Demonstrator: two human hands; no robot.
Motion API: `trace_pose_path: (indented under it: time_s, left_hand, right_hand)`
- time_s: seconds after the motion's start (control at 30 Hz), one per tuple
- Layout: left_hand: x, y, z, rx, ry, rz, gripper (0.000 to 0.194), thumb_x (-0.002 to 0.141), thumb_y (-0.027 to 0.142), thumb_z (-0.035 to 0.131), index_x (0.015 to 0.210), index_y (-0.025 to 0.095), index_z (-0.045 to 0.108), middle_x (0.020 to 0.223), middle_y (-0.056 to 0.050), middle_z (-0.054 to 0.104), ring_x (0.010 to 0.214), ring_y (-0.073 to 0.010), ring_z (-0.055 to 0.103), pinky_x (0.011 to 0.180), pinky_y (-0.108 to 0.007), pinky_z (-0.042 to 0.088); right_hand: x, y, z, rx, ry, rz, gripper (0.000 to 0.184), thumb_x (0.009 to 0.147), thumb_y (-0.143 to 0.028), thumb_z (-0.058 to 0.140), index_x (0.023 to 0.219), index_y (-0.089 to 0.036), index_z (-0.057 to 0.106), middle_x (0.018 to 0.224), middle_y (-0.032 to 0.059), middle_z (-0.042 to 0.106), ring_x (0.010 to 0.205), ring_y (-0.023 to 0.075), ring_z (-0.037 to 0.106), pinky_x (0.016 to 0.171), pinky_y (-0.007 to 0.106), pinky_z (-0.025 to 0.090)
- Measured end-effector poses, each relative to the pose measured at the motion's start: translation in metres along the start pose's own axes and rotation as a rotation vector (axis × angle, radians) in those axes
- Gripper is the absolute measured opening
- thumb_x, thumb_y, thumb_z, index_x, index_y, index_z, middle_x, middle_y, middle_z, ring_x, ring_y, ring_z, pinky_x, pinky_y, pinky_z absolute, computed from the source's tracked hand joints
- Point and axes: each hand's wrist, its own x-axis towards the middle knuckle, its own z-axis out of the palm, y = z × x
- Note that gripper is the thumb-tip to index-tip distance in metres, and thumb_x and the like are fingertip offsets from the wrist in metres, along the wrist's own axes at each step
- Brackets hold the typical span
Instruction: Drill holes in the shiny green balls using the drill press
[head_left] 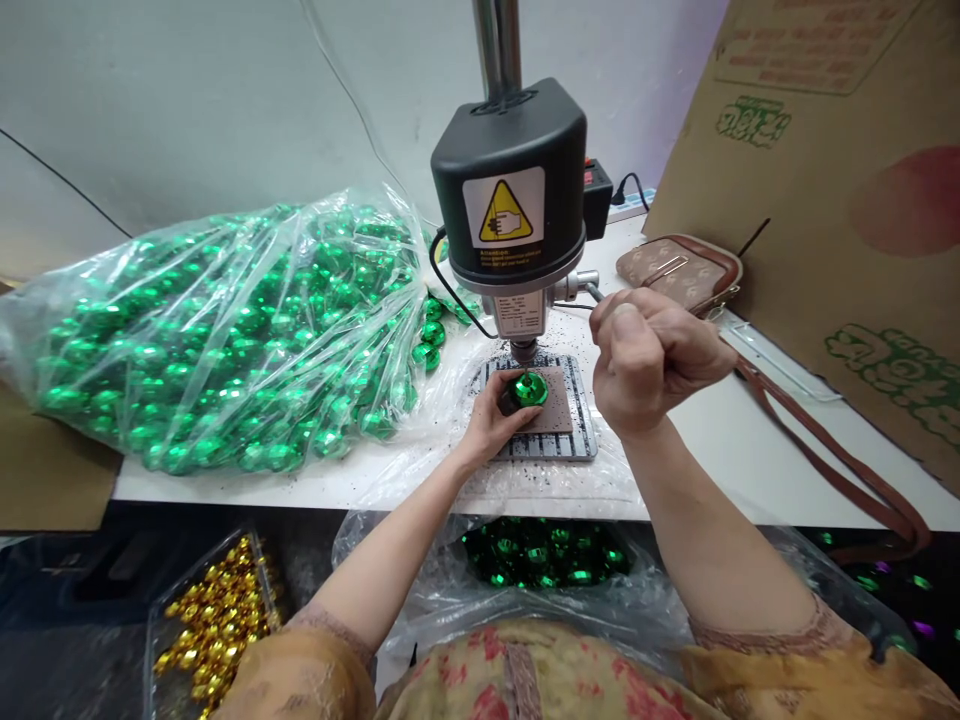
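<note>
My left hand (498,414) is closed around a shiny green faceted ball (531,389), keeping it on a brown board (556,408) over the slotted metal base (585,440) of a bench drill press (514,190). The drill's tip meets the top of the ball; whether it has gone in I cannot tell. Raised at the machine's right side, my right hand (645,355) is wrapped around the feed lever (589,284), whose grip is mostly hidden by the fingers. Dark shavings are scattered over the base and board.
A large clear bag (247,330) of green balls lies left. Below the table edge are another bag of green balls (544,553) and a bin of gold balls (214,625). A brown pouch (679,272) with a strap and a cardboard box (840,220) stand right.
</note>
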Motion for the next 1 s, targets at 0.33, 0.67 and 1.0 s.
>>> trace_pose_path:
  time_s: [0.33, 0.67, 1.0]
  left_hand:
    - [-0.002, 0.001, 0.000, -0.001, -0.012, 0.011, 0.056, 0.080, 0.046, 0.087, 0.123, 0.023, 0.061, 0.118, -0.009, 0.071, 0.113, -0.0273, 0.068, 0.101, -0.043, 0.055]
    - [-0.009, 0.009, 0.002, 0.091, 0.157, -0.004, 0.052, 0.077, 0.041, 0.089, 0.116, 0.023, 0.062, 0.113, -0.008, 0.071, 0.107, -0.0263, 0.070, 0.097, -0.043, 0.057]
    - [-0.139, 0.019, 0.009, 0.604, -0.387, 0.677, 0.055, 0.083, 0.051, 0.083, 0.131, 0.032, 0.065, 0.125, -0.012, 0.074, 0.120, -0.0325, 0.069, 0.109, -0.051, 0.052]
  right_hand:
    - [-0.010, -0.001, -0.006, -0.013, -0.028, -0.040, 0.054, 0.090, -0.019, 0.061, 0.055, -0.019, 0.020, 0.049, -0.0061, 0.024, 0.041, 0.0068, 0.027, 0.041, 0.031, 0.029]
    - [0.049, -0.014, 0.024, -0.015, 0.035, 0.290, 0.053, 0.090, -0.038, 0.072, 0.055, -0.026, 0.034, 0.046, -0.0070, 0.031, 0.040, 0.0099, 0.030, 0.042, 0.036, 0.026]
    - [0.050, -0.016, 0.023, 0.018, 0.014, 0.310, 0.055, 0.087, -0.047, 0.073, 0.056, -0.025, 0.034, 0.048, -0.0073, 0.033, 0.040, 0.0073, 0.033, 0.042, 0.032, 0.028]
